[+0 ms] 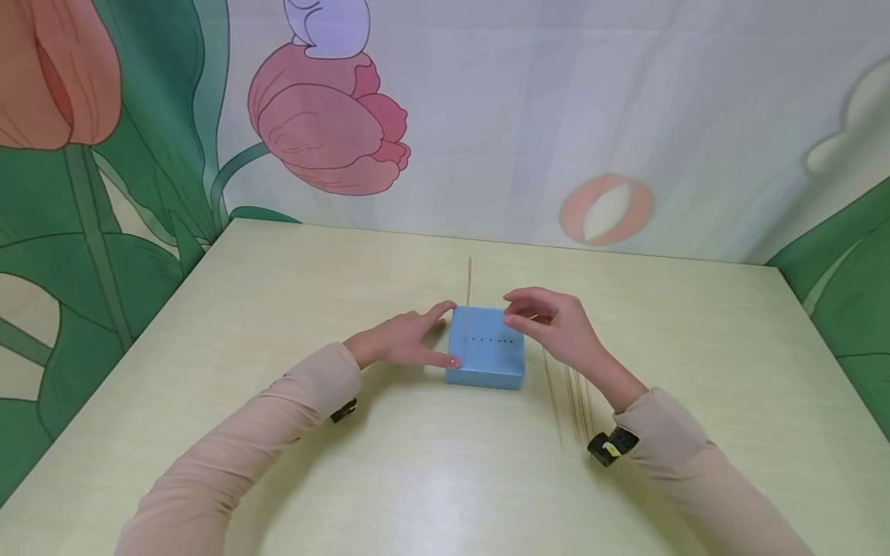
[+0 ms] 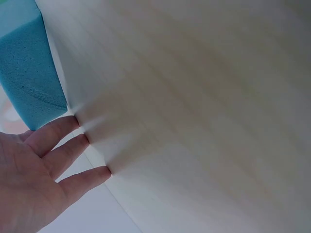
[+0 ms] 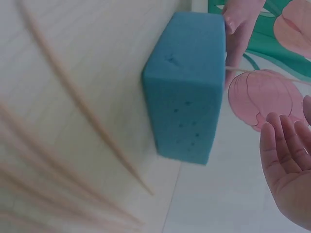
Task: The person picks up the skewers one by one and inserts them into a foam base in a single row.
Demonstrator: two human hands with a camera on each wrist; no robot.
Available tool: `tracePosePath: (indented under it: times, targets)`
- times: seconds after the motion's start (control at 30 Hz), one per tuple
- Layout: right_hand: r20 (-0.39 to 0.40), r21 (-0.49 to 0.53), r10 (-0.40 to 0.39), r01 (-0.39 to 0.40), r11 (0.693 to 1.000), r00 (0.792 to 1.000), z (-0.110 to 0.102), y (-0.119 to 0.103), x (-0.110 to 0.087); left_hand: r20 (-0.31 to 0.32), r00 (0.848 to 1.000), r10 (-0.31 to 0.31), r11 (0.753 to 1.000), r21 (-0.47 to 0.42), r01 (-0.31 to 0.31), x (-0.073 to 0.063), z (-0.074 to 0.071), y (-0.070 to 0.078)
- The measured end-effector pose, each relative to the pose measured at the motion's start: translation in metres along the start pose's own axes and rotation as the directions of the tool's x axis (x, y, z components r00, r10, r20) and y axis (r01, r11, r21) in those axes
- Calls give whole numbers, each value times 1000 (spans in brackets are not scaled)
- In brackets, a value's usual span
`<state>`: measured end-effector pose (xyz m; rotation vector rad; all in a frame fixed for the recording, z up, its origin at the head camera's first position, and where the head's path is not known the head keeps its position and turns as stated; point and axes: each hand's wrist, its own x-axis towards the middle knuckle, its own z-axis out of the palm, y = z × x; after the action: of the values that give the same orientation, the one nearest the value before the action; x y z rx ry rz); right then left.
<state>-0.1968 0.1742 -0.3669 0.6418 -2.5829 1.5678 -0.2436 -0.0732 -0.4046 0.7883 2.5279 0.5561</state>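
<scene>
A light blue foam block (image 1: 487, 359) lies on the table, a row of small dark holes across its top. One thin wooden stick (image 1: 469, 286) stands upright at the left end of that row. My left hand (image 1: 403, 340) rests against the block's left side, thumb on the near corner and index finger at the far corner. In the left wrist view, other fingertips (image 2: 99, 174) touch the table. My right hand (image 1: 552, 320) hovers over the block's right far corner, fingers loosely bent, with nothing visible between them. Several thin sticks (image 1: 577, 405) lie right of the block, partly under the right forearm.
The pale wooden table (image 1: 334, 270) ends at a cloth backdrop (image 1: 473, 139) printed with flowers. Small holes also mark a side of the block in the right wrist view. Dark wrist straps (image 1: 612, 445) show at the sleeves.
</scene>
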Motion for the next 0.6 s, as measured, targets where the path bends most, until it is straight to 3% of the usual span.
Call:
tracePosePath:
  times: [0.43,0.6]
  targets:
    - [46,-146,65,-57,988,997,-28,32,-23,3,1000,-5,1000,-10,5,-1,-1,1]
    - [58,-180,125,-112,977,991,-37,42,-30,1,1000,1,1000,-12,-1,0,-1,0]
